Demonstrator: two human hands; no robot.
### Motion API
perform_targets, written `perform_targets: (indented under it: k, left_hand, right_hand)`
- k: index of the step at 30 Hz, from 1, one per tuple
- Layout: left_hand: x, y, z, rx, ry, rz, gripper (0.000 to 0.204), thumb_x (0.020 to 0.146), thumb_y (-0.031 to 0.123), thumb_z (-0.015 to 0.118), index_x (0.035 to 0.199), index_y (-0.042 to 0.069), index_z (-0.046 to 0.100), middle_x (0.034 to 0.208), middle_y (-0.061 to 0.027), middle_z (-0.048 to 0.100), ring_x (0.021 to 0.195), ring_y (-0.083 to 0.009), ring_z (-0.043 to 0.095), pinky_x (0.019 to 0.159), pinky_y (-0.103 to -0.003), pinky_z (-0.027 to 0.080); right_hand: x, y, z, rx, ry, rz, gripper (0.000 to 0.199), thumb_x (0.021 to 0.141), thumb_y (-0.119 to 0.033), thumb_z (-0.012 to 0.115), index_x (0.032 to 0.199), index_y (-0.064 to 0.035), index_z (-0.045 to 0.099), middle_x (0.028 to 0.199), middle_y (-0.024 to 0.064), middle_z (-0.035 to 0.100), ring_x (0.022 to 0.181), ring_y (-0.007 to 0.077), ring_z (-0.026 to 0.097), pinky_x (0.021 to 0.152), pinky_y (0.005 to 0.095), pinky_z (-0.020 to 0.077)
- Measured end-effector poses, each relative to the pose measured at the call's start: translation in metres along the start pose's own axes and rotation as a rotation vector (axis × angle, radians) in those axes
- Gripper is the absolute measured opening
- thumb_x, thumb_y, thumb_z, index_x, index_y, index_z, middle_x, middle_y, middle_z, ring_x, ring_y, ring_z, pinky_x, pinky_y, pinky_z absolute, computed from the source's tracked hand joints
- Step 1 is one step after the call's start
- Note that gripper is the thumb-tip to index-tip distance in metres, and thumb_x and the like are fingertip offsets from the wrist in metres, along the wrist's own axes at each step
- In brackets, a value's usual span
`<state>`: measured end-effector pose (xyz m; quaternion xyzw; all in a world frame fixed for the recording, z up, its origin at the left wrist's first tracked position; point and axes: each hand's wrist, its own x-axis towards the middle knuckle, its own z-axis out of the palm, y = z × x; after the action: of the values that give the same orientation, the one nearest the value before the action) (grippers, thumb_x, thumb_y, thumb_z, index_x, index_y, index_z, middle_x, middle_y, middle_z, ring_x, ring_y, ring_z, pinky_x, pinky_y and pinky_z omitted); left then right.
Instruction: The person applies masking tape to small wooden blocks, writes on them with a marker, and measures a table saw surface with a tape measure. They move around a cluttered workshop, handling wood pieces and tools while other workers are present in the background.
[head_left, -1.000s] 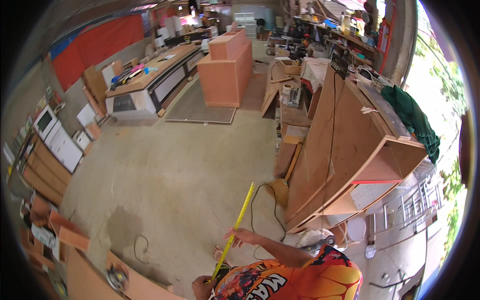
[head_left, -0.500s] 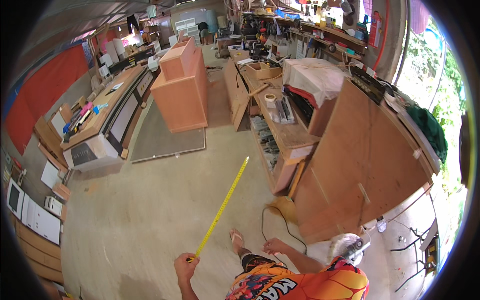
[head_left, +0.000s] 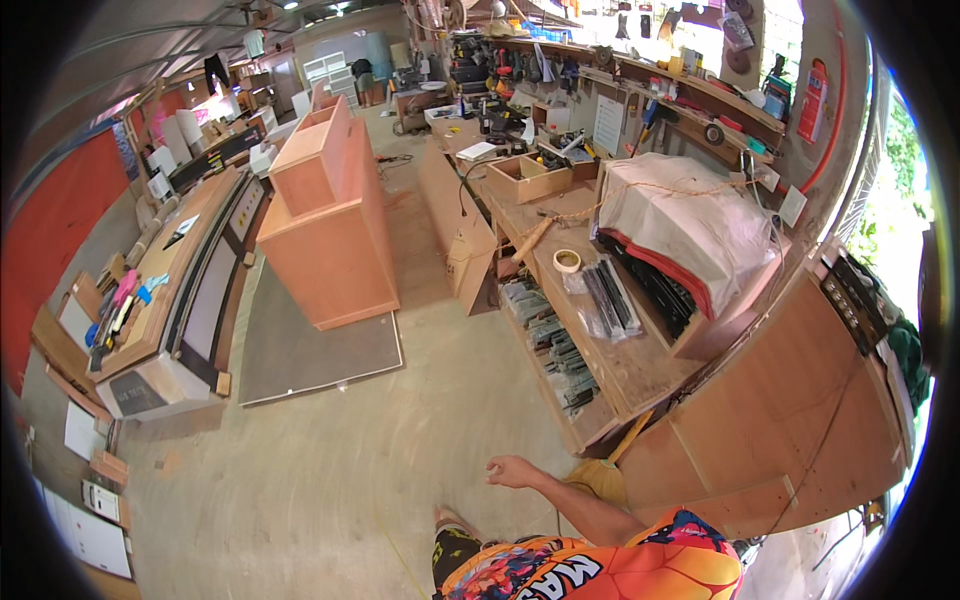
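Note:
My right hand (head_left: 514, 471) reaches in over the concrete floor, left of a straw broom (head_left: 598, 480). Its fingers are loosely bent and a little apart, with nothing visible in them. My left hand is out of the picture. A thin yellow strip, the tape measure's blade (head_left: 407, 563), runs faintly over the floor at the lower edge, left of my leg. Its case is hidden.
A workbench (head_left: 640, 375) stands at the right, with masking tape (head_left: 567, 261), a hammer (head_left: 533, 240) and a cloth-covered box (head_left: 690, 205) on it. Ahead, a wooden cabinet (head_left: 330, 255) rests on a grey board (head_left: 300, 365). A plywood sheet (head_left: 790, 420) leans nearby.
My left hand, which held the extended tape measure, has dropped out of view, leaving a faint strip of blade. The view has moved forward toward the bench and cabinet.

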<state>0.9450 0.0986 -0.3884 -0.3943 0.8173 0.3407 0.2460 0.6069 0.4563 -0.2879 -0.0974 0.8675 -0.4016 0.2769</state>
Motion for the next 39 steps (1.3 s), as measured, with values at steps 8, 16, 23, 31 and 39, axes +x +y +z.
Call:
perform_targets:
  k: [8, 16, 23, 31, 39]
  left_hand:
    - [0.204, 0.199, -0.055, 0.112, -0.124, 0.089, 0.039, 0.075, 0.046, 0.079, 0.084, 0.009, 0.080, 0.076, -0.0135, 0.075, 0.075, -0.0286, 0.072, 0.071, -0.041, 0.056]
    - [0.479, 0.478, -0.191, 0.173, -0.003, 0.369, 0.034, 0.073, 0.042, 0.082, 0.085, 0.010, 0.081, 0.078, -0.0144, 0.075, 0.076, -0.0309, 0.074, 0.072, -0.043, 0.056]
    - [0.569, 0.768, -0.245, 0.199, 0.139, 0.519, 0.028, 0.069, 0.031, 0.088, 0.085, 0.009, 0.082, 0.077, -0.0149, 0.076, 0.074, -0.0287, 0.075, 0.073, -0.041, 0.058]
    - [0.605, 0.923, -0.178, 0.411, 0.000, 0.402, 0.036, 0.068, 0.033, 0.088, 0.094, 0.009, 0.082, 0.095, -0.0187, 0.078, 0.090, -0.0325, 0.076, 0.084, -0.043, 0.060]
    - [0.691, 0.986, -0.164, 0.828, -0.069, 0.245, 0.054, 0.070, 0.042, 0.087, 0.108, 0.006, 0.079, 0.114, -0.0170, 0.076, 0.105, -0.0321, 0.075, 0.089, -0.045, 0.060]
  right_hand:
    - [0.194, 0.045, -0.058, 0.146, -0.013, 0.178, 0.047, 0.090, -0.040, 0.076, 0.117, -0.0013, 0.069, 0.086, 0.0106, 0.075, 0.069, 0.0179, 0.070, 0.061, 0.0354, 0.0564]
    - [0.240, 0.190, -0.117, -0.819, -0.188, 0.178, 0.033, 0.092, -0.033, 0.064, 0.087, -0.0019, 0.074, 0.079, 0.0110, 0.073, 0.065, 0.0217, 0.072, 0.059, 0.0356, 0.0591]
    - [0.307, 0.143, -0.155, 0.571, 0.127, 1.128, 0.024, 0.093, -0.028, 0.067, 0.103, -0.0066, 0.075, 0.098, 0.0129, 0.076, 0.091, 0.0241, 0.073, 0.074, 0.0381, 0.0596]
    - [0.471, 0.220, -0.239, 0.168, 0.246, 0.509, 0.044, 0.086, -0.035, 0.072, 0.111, 0.0017, 0.075, 0.103, 0.0205, 0.077, 0.097, 0.0360, 0.074, 0.086, 0.0413, 0.0582]
    - [0.542, 0.162, -0.348, 0.387, 0.261, 0.924, 0.046, 0.084, -0.039, 0.070, 0.117, -0.0092, 0.077, 0.113, 0.0136, 0.077, 0.104, 0.0312, 0.074, 0.090, 0.0400, 0.0567]
